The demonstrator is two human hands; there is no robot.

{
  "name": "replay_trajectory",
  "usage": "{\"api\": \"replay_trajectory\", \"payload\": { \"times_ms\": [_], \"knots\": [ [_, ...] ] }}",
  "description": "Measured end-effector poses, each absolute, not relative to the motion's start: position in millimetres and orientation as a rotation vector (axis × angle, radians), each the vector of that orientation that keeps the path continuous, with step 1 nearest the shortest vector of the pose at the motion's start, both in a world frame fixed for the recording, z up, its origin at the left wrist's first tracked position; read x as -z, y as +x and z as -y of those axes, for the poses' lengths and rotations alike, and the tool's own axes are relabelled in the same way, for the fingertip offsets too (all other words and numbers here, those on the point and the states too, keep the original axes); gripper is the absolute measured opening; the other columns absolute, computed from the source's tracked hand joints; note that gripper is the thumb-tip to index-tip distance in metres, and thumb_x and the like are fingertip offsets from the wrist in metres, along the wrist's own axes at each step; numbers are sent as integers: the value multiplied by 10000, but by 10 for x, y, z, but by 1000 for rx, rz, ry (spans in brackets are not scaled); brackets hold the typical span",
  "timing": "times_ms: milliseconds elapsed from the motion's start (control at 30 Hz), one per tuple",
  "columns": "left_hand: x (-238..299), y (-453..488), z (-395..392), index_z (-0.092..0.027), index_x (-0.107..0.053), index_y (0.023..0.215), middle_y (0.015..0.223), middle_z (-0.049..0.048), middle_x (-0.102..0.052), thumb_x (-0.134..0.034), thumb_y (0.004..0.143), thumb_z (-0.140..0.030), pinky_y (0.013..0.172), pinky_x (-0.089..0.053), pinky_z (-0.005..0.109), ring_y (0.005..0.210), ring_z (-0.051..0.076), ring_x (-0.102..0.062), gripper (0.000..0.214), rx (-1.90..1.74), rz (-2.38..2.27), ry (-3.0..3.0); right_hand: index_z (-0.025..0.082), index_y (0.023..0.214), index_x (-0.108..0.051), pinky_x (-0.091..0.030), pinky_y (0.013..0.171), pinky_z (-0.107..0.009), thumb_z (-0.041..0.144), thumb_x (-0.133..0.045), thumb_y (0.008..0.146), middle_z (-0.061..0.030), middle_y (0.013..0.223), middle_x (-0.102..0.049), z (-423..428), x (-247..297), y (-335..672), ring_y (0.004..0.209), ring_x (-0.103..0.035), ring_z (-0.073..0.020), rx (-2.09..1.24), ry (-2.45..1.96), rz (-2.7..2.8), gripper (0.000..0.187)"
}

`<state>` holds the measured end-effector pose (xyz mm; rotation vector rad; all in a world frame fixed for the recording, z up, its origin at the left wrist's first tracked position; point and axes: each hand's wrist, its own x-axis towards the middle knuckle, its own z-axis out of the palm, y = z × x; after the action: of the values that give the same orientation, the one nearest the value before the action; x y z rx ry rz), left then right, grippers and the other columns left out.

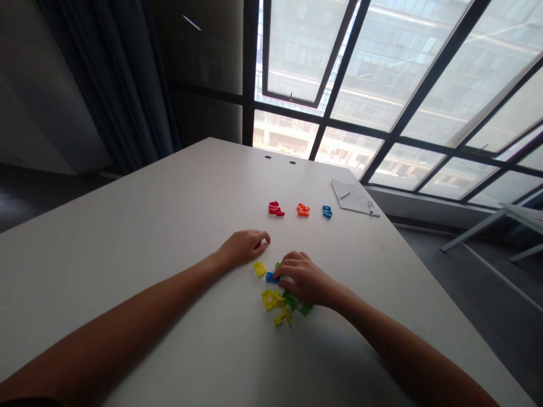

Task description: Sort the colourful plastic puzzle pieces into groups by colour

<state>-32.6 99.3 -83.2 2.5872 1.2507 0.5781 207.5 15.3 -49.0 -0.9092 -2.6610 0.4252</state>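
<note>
Head view: the right hand (pixel 304 278) is bent over the pieces near the middle of the table (pixel 178 226), palm down, with its fingers curled and the thumb set below them. A blue piece (pixel 270 277) is touched at the fingertips; whether it is gripped or only touched cannot be told, as part of it is covered by the fingers. The left hand (pixel 245 247) is rested on the table just beyond the loose pieces, its fingers loosely curled, with a small gap left between thumb and forefinger.

Around the right hand, four yellow pieces are counted: one (pixel 259 269) beside the blue piece, apart from the rest, and three (pixel 268 300) grouped closer to the body. Three patches of green (pixel 289 301) are seen, one past the fingers and two under or beside the palm; the exact number of green pieces cannot be told, since they are partly hidden.

Farther off, three small clusters are laid out in a row, well apart from each other: red (pixel 275 209) at the left, orange (pixel 302 210) in the middle, blue (pixel 327 212) at the right. The pieces within each cluster cannot be counted. To the right of the row, one sheet of paper (pixel 356 199) is placed by the table edge, with two pens (pixel 345 195) on it. Two dark discs (pixel 268 157) are set into the far end of the table.
</note>
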Motion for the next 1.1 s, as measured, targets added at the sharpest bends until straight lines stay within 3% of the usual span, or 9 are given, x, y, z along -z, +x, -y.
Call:
{"api": "replay_trajectory", "payload": {
  "times_ms": [167, 367, 533, 833, 967, 1100],
  "knots": [
    [855, -337, -1003, -267, -682, 1008, 822, -1, -688, -514, 940, -316, 652, -399, 264, 768, 172, -626, 187, -586, -1246, 2590, 225, 1017, -698, -457, 938, -415, 268, -778, 854, -61, 1013, -741, -164, 505, 2067, 1033, -637, -249, -443, -990, 2627, 187],
    [845, -335, -1002, -269, -676, 1020, 838, 0, -693, -500, 948, -321, 650, -395, 265, 777, 173, -630, 198, -573, -1230, 2588, 210, 1056, -648, -512, 818, -316, 133, -639, 851, -42, 965, -733, -268, 404, 2195, 848, -662, -174, -422, -1033, 2318, 219],
    [826, -342, -995, -266, -675, 1017, 818, -1, -684, -503, 939, -315, 633, -388, 268, 757, 170, -622, 196, -549, -1240, 2587, 191, 916, -696, -502, 708, -268, 118, -569, 797, -34, 854, -702, -662, 472, 2642, 703, -637, -148, -251, -1419, 2114, 189],
    [842, -339, -1003, -267, -675, 1018, 798, -4, -674, -505, 933, -309, 636, -390, 264, 753, 169, -618, 195, -549, -1228, 2585, 220, 1035, -721, -530, 812, -311, 203, -610, 842, -28, 876, -768, -918, 652, 3099, 817, -711, -190, -354, -1702, 2108, 223],
    [840, -338, -1002, -266, -673, 1022, 804, -4, -674, -506, 937, -318, 636, -395, 268, 754, 166, -619, 194, -548, -1235, 2581, 213, 951, -729, -541, 786, -321, 260, -600, 882, -47, 875, -765, -931, 648, 3097, 789, -714, -198, -315, -1672, 2083, 154],
    [830, -334, -994, -260, -679, 1025, 808, 5, -677, -500, 936, -330, 647, -414, 269, 770, 172, -628, 212, -532, -1252, 2573, 210, 971, -715, -543, 790, -317, 167, -552, 867, -57, 941, -760, -948, 617, 3135, 833, -708, -197, -262, -1628, 2114, 199]
  ]
}}
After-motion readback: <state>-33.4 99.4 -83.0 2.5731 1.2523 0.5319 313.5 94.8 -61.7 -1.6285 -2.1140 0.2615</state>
